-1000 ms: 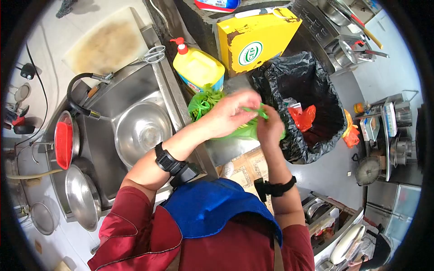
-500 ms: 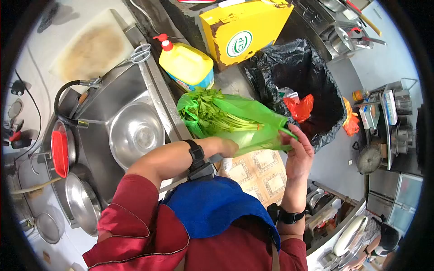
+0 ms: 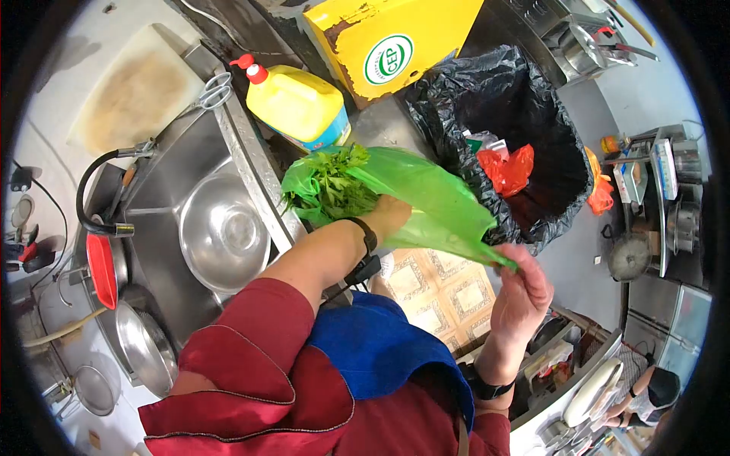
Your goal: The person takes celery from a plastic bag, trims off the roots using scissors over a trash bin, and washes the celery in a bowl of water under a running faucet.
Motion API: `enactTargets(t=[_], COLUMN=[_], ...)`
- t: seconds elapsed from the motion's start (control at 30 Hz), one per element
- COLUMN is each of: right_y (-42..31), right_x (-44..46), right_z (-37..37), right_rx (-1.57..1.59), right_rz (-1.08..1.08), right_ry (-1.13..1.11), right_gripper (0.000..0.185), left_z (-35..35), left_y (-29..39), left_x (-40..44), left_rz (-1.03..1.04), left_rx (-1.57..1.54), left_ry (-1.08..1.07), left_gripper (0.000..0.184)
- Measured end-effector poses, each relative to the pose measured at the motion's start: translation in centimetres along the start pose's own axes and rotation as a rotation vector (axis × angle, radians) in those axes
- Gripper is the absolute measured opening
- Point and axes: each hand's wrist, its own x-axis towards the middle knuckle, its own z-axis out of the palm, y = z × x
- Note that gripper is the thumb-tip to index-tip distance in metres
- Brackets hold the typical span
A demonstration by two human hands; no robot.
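A translucent green plastic bag point(image 3: 437, 201) stretches from the counter edge towards the lower right. Leafy green vegetables point(image 3: 340, 181) show at its left end, the leaves bare of plastic on top. My left hand point(image 3: 391, 219) is closed at the vegetables, partly inside the bag; its fingers are hidden by leaves and plastic. My right hand point(image 3: 525, 292) pinches the bag's right end and holds it taut. A yellow pump bottle point(image 3: 296, 104) stands just behind the leaves.
On the left, a steel bowl point(image 3: 225, 232) sits in the sink point(image 3: 171, 277). A bin lined with black plastic point(image 3: 566, 152) stands at right, behind the bag. Scissors point(image 3: 215, 91) and a cutting board point(image 3: 137, 90) lie behind the sink. Another person point(image 3: 646, 395) is at lower right.
The knotted bag was opened out, exposing the vegetables. My left hand has moved up from under the bag to the leaves. My right hand has pulled the bag's end down and right.
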Motion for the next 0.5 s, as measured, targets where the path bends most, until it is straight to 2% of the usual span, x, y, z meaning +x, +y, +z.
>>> enactTargets(t=[0.03,0.1,0.2,0.27,0.33,0.4,0.43,0.5], right_y=[-0.4,-0.8,-0.9,-1.0,0.3,3.6,6.4,15.5], right_x=[-0.2,-0.5,-0.6,-0.4,0.5,1.1,1.1,-0.3], right_z=[0.2,0.6,0.4,-0.1,-0.8,-2.0,-3.2,-6.6], right_rx=[0.027,0.065,0.071,-0.011,0.0,-0.025,-0.029,-0.116], right_rz=[0.072,0.098,0.129,0.121,-0.009,0.111,0.262,0.486], right_ry=[-0.028,-0.034,-0.048,-0.162,-0.164,0.04,0.185,0.411], right_gripper=[0.027,0.027,0.026,0.027,0.029,0.029,0.03,0.036], left_z=[1.1,2.4,2.1,1.0,-1.0,-3.2,-4.2,-5.5], left_y=[-0.1,-0.5,-1.0,-1.4,-1.6,-1.5,-1.7,-2.4], left_x=[0.2,-0.7,-1.6,-1.0,0.4,2.0,2.5,2.4], left_rz=[0.054,0.082,0.058,0.072,0.115,0.164,0.186,0.216], left_rx=[0.161,0.204,0.136,0.089,0.019,-0.056,-0.086,-0.121], left_ry=[-0.195,-0.355,-0.389,-0.399,-0.406,-0.418,-0.431,-0.481], left_gripper=[0.024,0.024,0.025,0.025,0.025,0.026,0.026,0.026])
